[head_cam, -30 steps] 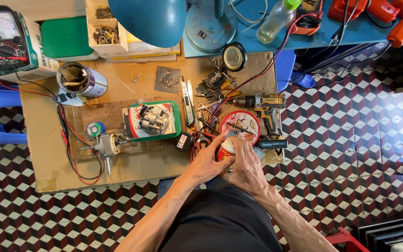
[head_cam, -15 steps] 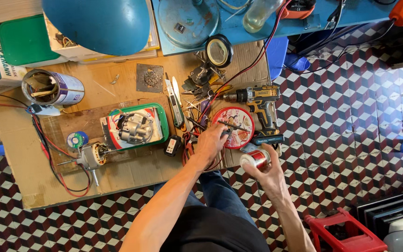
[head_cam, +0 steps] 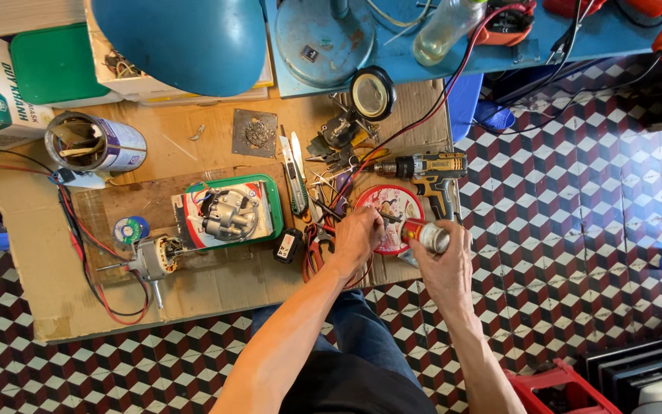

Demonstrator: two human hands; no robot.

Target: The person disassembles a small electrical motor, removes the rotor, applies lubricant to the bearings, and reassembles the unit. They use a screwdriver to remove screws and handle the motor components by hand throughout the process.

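My right hand (head_cam: pixel 444 264) grips a small red and silver can (head_cam: pixel 425 233) just off the right end of the cardboard-covered worktop (head_cam: pixel 55 299). My left hand (head_cam: pixel 357 236) rests over the edge of a round red and white tin (head_cam: pixel 396 205), fingers closed near the can's top; whether it pinches anything I cannot tell. A cordless drill (head_cam: pixel 421 169) lies just behind the tin. Red-handled pliers (head_cam: pixel 315 251) lie left of my left hand.
A green tray (head_cam: pixel 267 188) carrying a metal motor part sits mid-table, with a small motor (head_cam: pixel 155 257) and red wires to its left. An open tin can (head_cam: pixel 93 143), a blue lamp shade (head_cam: pixel 181 42), a magnifier (head_cam: pixel 371 93) and a utility knife (head_cam: pixel 294 172) stand further back. Patterned tile floor lies right.
My right hand lifted the red can from the table's edge up beside the round tin. My left hand stayed at the tin. The camera view shifted slightly.
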